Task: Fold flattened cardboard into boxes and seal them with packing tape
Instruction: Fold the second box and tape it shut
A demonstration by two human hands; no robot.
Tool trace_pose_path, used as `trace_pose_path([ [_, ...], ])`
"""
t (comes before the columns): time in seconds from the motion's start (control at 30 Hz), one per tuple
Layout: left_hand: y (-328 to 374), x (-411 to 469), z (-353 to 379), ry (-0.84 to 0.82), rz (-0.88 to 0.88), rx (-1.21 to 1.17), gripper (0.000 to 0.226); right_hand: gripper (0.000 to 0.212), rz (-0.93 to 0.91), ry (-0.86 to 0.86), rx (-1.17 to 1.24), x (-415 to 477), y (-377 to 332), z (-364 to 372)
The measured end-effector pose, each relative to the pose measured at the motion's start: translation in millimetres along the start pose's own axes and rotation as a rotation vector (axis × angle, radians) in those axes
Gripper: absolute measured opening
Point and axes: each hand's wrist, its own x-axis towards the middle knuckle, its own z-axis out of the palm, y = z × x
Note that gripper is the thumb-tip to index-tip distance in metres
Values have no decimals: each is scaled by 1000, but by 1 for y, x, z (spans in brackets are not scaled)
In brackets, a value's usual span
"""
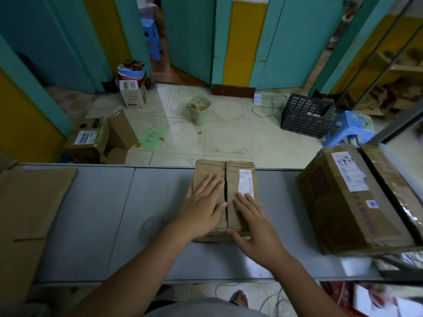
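Observation:
A small brown cardboard box (233, 177) stands on the grey table (96, 213), its two top flaps folded down with a dark seam between them. A white label is stuck on the right flap. My left hand (201, 209) lies flat on the left flap, fingers straight. Flat on the right flap, near the box's front edge, rests my right hand (251, 227). A roll of clear packing tape (153, 227) lies on the table just left of my left forearm.
A flattened cardboard sheet (29, 216) lies at the table's left end. A larger sealed box (350, 202) sits at the right end. Beyond the table, on the tiled floor, are boxes, a bin (198, 110), a black crate (306, 115) and a blue stool (350, 129).

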Motion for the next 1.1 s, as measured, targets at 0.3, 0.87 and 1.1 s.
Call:
trace_pose_path([
  [0.3,3,2,-5,-35,-9,15,70,80,-5,-67,-89,1,-2,-5],
  [0.87,-128,-101,55,-201,-371,137,62,72,28,-10,115,8,-33,-29],
  [1.1,-115,-96,31,191,-333,-42,29,56,61,66,197,9,-38,-36],
])
